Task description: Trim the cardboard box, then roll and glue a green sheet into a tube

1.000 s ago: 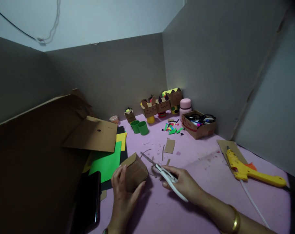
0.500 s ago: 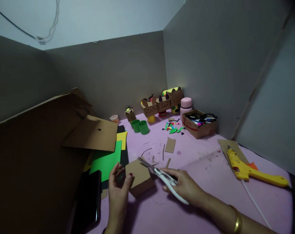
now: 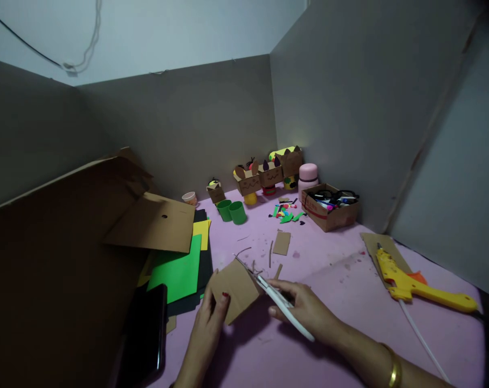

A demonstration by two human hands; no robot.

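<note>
A small brown cardboard box [image 3: 236,288] is gripped by my left hand [image 3: 212,315], thumb on its near face and fingers behind its left side. My right hand [image 3: 303,310] is closed around the white handles of a pair of scissors [image 3: 282,304]. Their blades lie along the box's right upper edge; whether they touch or cut the cardboard I cannot tell. Thin cardboard strips [image 3: 270,253] and a small cardboard rectangle [image 3: 282,243] lie on the pink tabletop [image 3: 321,350] just beyond the box.
To the right, a yellow glue gun [image 3: 414,285] rests on cardboard. A black phone [image 3: 147,334], green sheet [image 3: 179,269] and large cardboard piece [image 3: 58,269] are at left. Farther back stand green cups [image 3: 238,213], cardboard animal figures [image 3: 249,183], a pink flask [image 3: 308,175] and a supply box [image 3: 329,213].
My left hand has moved right and taken hold of the box, which is now tilted with a different face toward me. The scissors' blades have shifted to the box's right edge.
</note>
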